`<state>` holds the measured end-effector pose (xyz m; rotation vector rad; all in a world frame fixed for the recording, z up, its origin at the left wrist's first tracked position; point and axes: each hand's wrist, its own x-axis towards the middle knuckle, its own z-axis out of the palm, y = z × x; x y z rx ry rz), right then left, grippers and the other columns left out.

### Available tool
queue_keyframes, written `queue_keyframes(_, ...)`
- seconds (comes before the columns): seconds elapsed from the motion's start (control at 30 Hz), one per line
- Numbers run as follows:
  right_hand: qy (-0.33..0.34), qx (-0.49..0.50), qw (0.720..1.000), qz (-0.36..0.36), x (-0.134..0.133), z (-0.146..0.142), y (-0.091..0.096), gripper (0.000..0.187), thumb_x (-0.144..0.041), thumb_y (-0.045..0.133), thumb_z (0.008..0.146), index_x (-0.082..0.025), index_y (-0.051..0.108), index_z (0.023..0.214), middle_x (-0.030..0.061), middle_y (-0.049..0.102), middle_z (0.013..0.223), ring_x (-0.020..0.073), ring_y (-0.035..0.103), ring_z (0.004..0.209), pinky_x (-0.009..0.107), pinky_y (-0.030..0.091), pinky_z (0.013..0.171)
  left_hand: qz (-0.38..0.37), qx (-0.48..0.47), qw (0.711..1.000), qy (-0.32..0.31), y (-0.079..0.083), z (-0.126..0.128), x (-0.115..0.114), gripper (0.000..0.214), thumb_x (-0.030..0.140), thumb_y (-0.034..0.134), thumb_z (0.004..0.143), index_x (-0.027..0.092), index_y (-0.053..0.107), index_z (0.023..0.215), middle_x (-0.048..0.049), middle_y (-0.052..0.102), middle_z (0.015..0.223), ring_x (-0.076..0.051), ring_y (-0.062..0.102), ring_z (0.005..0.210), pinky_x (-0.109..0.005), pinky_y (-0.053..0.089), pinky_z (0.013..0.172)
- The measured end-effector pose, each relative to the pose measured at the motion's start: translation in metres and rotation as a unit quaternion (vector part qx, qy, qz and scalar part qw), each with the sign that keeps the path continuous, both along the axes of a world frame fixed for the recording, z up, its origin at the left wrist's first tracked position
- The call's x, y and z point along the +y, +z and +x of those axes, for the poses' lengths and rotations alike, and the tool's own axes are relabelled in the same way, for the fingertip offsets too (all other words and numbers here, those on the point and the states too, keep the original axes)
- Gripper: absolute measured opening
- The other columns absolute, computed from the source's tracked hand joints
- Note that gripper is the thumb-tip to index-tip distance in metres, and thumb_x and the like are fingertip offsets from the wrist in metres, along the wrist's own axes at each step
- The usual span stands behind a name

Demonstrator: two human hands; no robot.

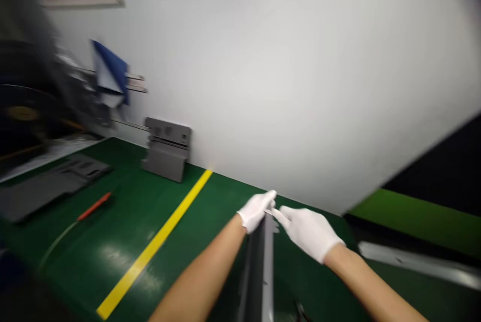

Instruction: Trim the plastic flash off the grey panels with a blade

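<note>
Both my hands wear white gloves and meet at the far end of a long grey metal strip (pixel 263 267) that runs away from me between my forearms. My left hand (pixel 256 210) is closed round the strip's top end. My right hand (pixel 308 231) reaches in from the right, its fingertips pinched at the same end, touching the left glove. The picture is smeared by motion.
The green floor (pixel 124 211) carries a yellow line (pixel 158 247). A grey metal bracket (pixel 167 149) leans on the white wall (pixel 300 86). Dark flat panels (pixel 48 181) and a red-handled tool (pixel 93 205) lie at left. A silver bar (pixel 421 262) lies at right.
</note>
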<state>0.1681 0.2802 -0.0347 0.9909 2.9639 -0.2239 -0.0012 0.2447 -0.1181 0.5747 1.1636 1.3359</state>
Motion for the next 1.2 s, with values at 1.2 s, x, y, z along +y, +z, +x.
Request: queue_keyframes(1.2, 0.014, -0.112, 0.986, 0.120, 0.002, -0.010, 0.016, 0.057, -0.057, 0.022, 0.107, -0.028, 0.069, 0.093, 0.0041, 0.072, 0.073, 0.0251, 0.069, 0.067, 0.033, 0.033, 0.056, 0.058, 0.009, 0.997, -0.045, 0.011, -0.011, 0.015, 0.044, 0.057, 0.064, 0.088, 0.020, 0.055, 0.068, 0.0013, 0.048, 0.061, -0.014, 0.049, 0.052, -0.029, 0.046, 0.053)
